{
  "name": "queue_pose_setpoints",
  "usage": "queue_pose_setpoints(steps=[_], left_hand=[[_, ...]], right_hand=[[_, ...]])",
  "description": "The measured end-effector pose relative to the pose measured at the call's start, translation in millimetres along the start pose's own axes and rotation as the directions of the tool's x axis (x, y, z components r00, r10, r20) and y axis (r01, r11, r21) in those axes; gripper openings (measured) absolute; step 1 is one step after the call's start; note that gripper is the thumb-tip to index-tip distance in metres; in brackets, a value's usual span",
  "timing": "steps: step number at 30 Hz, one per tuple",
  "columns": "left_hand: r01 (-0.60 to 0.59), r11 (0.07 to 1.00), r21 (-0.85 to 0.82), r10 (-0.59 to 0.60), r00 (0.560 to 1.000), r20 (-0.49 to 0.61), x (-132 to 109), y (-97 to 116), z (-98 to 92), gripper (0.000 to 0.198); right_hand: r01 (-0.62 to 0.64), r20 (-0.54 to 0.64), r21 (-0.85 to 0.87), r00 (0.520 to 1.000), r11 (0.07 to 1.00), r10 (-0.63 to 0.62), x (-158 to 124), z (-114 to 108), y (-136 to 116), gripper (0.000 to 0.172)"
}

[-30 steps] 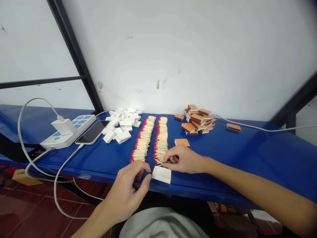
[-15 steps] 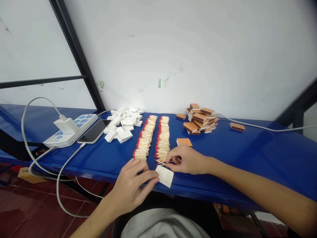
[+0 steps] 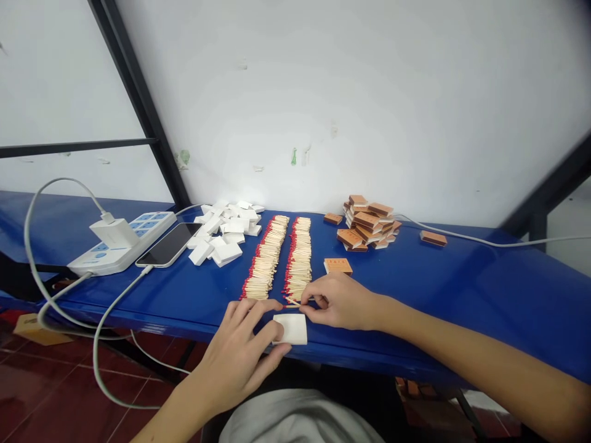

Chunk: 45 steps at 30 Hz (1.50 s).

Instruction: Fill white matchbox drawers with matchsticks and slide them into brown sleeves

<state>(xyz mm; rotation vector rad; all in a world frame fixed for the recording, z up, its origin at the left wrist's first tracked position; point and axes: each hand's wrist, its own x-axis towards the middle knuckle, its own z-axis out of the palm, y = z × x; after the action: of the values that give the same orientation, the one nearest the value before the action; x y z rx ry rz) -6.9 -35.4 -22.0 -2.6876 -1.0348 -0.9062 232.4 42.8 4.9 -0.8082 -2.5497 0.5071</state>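
Grips the white matchbox tray at the near edge of the blue table in the left hand, pinches matches beside 2 rows with the right hand (risks scattering those rows through a knuckle bump).

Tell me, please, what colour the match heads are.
Red, on the pale wooden matches; the head view shows it best.
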Motion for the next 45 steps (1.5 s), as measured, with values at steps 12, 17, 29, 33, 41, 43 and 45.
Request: queue_pose_setpoints(steps=[12,17,29,33,41,43,45], left_hand=[[-0.147,0.989,-0.020,0.139,0.965,-0.224,-9,-8,16.0,0.009],[-0.121,0.992,-0.021,0.112,0.964,-0.240,-7,-5,17.5,0.012],[-0.080,0.996,-0.032,0.071,0.974,-0.217,-8,-4,17.0,0.016],[-0.072,0.997,-0.032,0.063,0.973,-0.223,-8,-5,16.3,0.015],[-0.057,0.995,-0.085,0.037,0.975,-0.221,-7,-3,13.8,0.018],[-0.045,0.995,-0.093,0.025,0.978,-0.209,-7,-2,12.4,0.020],[-0.041,0.994,-0.100,0.020,0.980,-0.197,-7,-2,11.6,0.022]], right_hand=[[-0.014,0.082,0.035,0.997,0.999,0.011,-6,-13,5,0.004],[0.019,-0.048,0.063,0.999,0.998,-0.016,-5,-3,0,0.012],[0.007,-0.046,0.004,0.999,1.000,-0.007,-2,1,-1,0.008],[0.001,-0.011,0.033,1.000,0.999,0.000,-2,-1,-1,0.011],[-0.012,0.044,0.072,0.999,0.997,0.009,-5,-8,0,0.009],[-0.014,0.032,0.072,0.999,0.997,0.012,-6,-10,0,0.009],[-0.035,0.022,0.046,0.999,0.998,0.034,-6,-14,0,0.008]])
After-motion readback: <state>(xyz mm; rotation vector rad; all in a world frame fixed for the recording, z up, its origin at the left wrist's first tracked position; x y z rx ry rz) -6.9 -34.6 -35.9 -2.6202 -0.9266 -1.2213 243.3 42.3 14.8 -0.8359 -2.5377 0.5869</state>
